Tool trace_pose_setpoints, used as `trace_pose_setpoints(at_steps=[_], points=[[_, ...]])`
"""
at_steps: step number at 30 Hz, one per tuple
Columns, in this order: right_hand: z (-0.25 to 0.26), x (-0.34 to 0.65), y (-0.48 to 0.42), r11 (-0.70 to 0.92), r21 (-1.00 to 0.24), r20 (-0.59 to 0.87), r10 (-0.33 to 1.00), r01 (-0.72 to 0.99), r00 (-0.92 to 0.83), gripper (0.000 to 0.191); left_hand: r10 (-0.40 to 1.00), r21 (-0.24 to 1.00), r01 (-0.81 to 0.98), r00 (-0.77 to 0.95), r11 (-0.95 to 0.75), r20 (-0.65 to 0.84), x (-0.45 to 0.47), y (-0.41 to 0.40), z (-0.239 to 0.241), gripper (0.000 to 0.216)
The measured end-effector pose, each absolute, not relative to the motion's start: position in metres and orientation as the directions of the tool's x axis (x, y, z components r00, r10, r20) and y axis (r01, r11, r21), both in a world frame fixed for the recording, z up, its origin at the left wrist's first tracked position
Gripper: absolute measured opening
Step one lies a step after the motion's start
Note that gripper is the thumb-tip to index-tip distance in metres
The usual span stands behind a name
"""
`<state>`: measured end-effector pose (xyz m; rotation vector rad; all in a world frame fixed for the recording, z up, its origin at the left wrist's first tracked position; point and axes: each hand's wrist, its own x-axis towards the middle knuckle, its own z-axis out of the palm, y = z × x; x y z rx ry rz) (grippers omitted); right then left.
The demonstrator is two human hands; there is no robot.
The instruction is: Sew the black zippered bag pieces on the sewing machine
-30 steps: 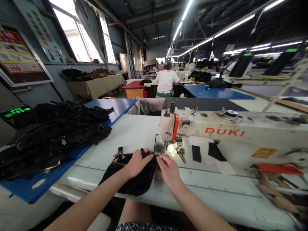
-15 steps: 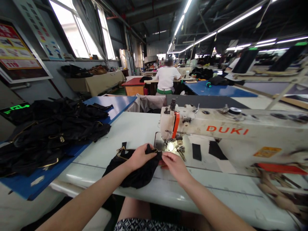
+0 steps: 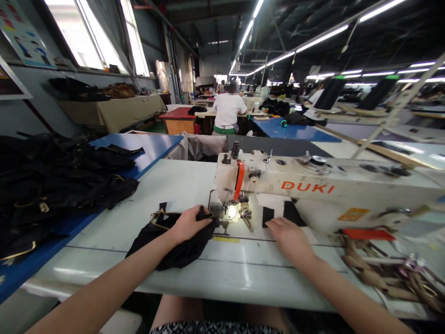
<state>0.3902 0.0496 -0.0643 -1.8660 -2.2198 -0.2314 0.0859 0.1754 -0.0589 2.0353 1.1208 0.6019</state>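
My left hand (image 3: 190,226) is closed on a gathered black fabric piece (image 3: 186,253) with a gold zipper (image 3: 158,219), lying on the pale machine table left of the needle. Its thumb and fingers pinch the piece's upper right edge. My right hand (image 3: 291,239) is at a small black fabric strip (image 3: 267,215) right of the needle, fingertips together on its lower edge. A wider black fabric strip (image 3: 292,214) lies just beyond, partly behind that hand. The white sewing machine (image 3: 264,178) stands over both, its lamp lighting the needle plate (image 3: 229,212).
Black garment pieces with gold zippers (image 3: 62,181) are heaped on the blue table (image 3: 153,150) to the left. Scissors and tan straps (image 3: 378,269) lie at the far right. Dark thread cones (image 3: 330,95) stand behind the machine. A person in white (image 3: 229,110) sits farther ahead.
My right hand has left the edge of the zippered piece and moved right to the small strip. My left hand keeps its hold. The view has turned slightly right.
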Motion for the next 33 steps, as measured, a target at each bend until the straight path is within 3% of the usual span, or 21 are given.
trace_pose_setpoints(at_steps=[3,6,10,13,20,26,33], points=[[-0.063,0.393,0.053,0.096,-0.117,0.375,0.926,0.989,-0.045,0.031,0.86,0.772,0.52,0.506,-0.367,0.068,0.085,0.175,-0.061,0.02],[-0.059,0.404,0.059,0.02,-0.381,0.461,0.871,0.924,0.171,0.029,0.861,0.765,0.524,0.504,-0.373,0.074,0.084,0.175,-0.063,0.021],[-0.053,0.412,0.061,-0.057,-0.697,0.334,0.856,0.715,0.394,0.029,0.861,0.771,0.519,0.504,-0.369,0.073,0.084,0.175,-0.062,0.021],[-0.048,0.409,0.06,-0.069,-0.829,0.232,0.86,0.555,0.454,0.029,0.862,0.764,0.527,0.501,-0.373,0.076,0.085,0.174,-0.061,0.021],[-0.037,0.394,0.054,-0.11,-0.954,0.042,0.873,0.279,0.486,0.036,0.861,0.752,0.54,0.504,-0.377,0.069,0.085,0.174,-0.062,0.022],[-0.043,0.392,0.054,-0.16,-0.906,0.095,0.824,0.391,0.559,0.045,0.861,0.72,0.581,0.506,-0.38,0.045,0.085,0.175,-0.064,0.022],[-0.048,0.394,0.06,-0.108,-0.958,0.056,0.839,0.267,0.542,0.039,0.862,0.725,0.576,0.505,-0.378,0.047,0.084,0.174,-0.062,0.02]])
